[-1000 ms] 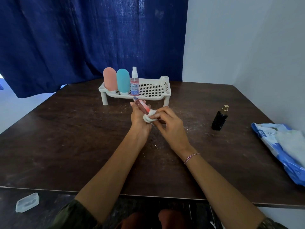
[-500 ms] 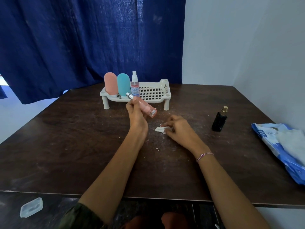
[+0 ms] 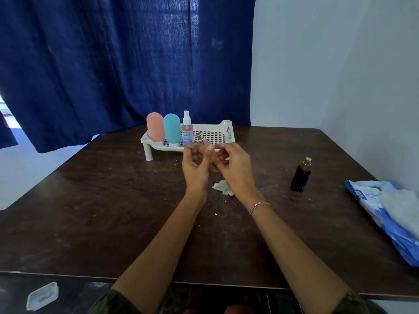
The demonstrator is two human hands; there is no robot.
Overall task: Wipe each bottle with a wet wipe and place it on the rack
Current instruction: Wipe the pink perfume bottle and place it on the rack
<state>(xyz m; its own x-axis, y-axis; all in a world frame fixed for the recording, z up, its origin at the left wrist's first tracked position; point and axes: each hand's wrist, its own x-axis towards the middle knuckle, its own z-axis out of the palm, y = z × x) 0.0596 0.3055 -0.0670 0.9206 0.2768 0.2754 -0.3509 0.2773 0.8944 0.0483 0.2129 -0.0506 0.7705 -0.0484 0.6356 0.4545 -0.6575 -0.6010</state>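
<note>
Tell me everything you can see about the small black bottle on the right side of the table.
The black bottle is small and squarish, dark and glossy like glass or hard plastic, with a short neck and a gold cap. It stands upright on the dark wooden table, left of the blue wipe pack and well apart from the white rack. Only the table touches it.
</note>
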